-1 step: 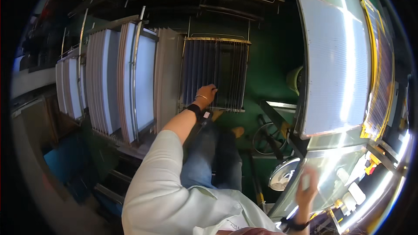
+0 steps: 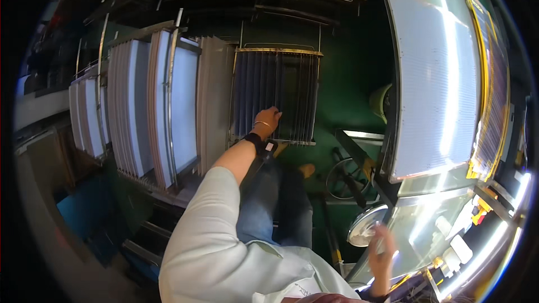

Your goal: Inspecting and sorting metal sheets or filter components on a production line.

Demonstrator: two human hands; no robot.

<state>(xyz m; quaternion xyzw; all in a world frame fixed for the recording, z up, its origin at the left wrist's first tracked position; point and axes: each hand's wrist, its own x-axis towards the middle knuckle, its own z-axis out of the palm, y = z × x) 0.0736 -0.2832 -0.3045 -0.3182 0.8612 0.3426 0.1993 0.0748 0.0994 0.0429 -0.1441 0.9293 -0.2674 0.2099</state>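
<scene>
From the head camera, the left hand (image 2: 267, 119) reaches forward and rests on a dark ribbed panel (image 2: 275, 95) that stands in a brass-edged frame (image 2: 279, 51), fingers curled loosely against the slats near its lower middle; whether they pinch a slat or only press on it cannot be told. Left of the panel stands a row of pale panels (image 2: 163, 106) packed upright in a rack (image 2: 171, 39). The right hand (image 2: 382, 252) hangs low beside a shiny bench (image 2: 426, 230), blurred, fingers spread and holding nothing that shows. A large white mesh screen (image 2: 435, 84) leans at the right, over the green floor (image 2: 348, 95). The step in hand looks like seating or checking the dark panel in its frame; a next move would probably call for a firmer grip on the panel's edge, with the right hand brought over to steady it.
</scene>
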